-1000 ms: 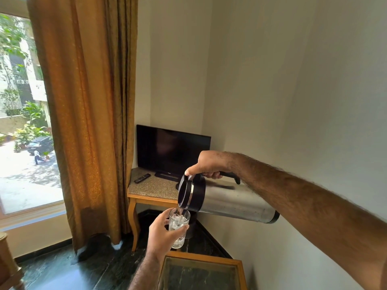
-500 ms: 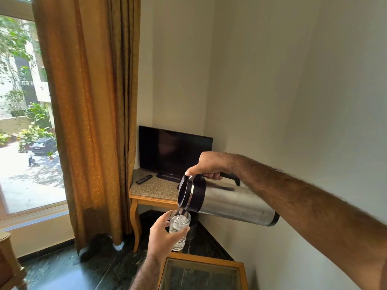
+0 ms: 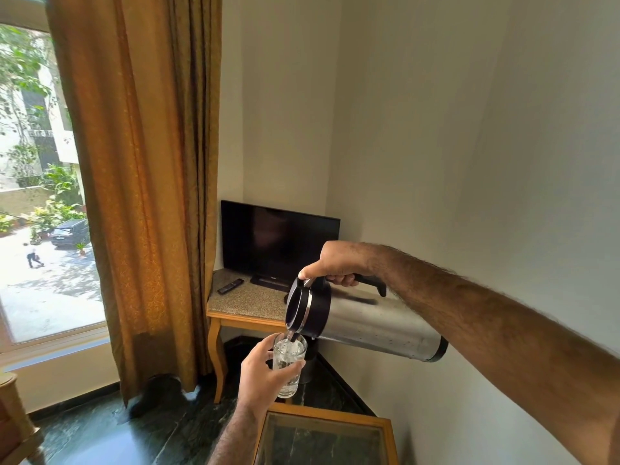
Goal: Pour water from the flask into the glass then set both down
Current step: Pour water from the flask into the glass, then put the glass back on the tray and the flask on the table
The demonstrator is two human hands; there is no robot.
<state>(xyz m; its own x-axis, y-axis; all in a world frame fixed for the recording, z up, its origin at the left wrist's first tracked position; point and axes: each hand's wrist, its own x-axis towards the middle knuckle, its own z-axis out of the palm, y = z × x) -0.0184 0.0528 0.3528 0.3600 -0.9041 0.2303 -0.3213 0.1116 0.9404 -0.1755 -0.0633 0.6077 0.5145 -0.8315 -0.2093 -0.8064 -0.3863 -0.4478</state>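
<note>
My right hand (image 3: 337,263) grips the steel flask (image 3: 369,322) by its handle, tipped nearly flat over the glass (image 3: 289,364) clasped in my left hand (image 3: 260,377); with the glass looking nearly full, further tilt risks overflow onto the glass-topped desk (image 3: 385,427).

A single head-worn wide-angle camera looks forward and slightly down into a room corner, with no second view to overlap it. The two forearms enter from the bottom and right edges, closest to the lens. A glass-topped table (image 3: 327,419) sits near, at the bottom edge. Farther off in the corner stand a television (image 3: 278,241) and its side table (image 3: 241,305). A curtain (image 3: 141,182) and window (image 3: 37,182) fill the left, a bare wall (image 3: 486,146) the right.
</note>
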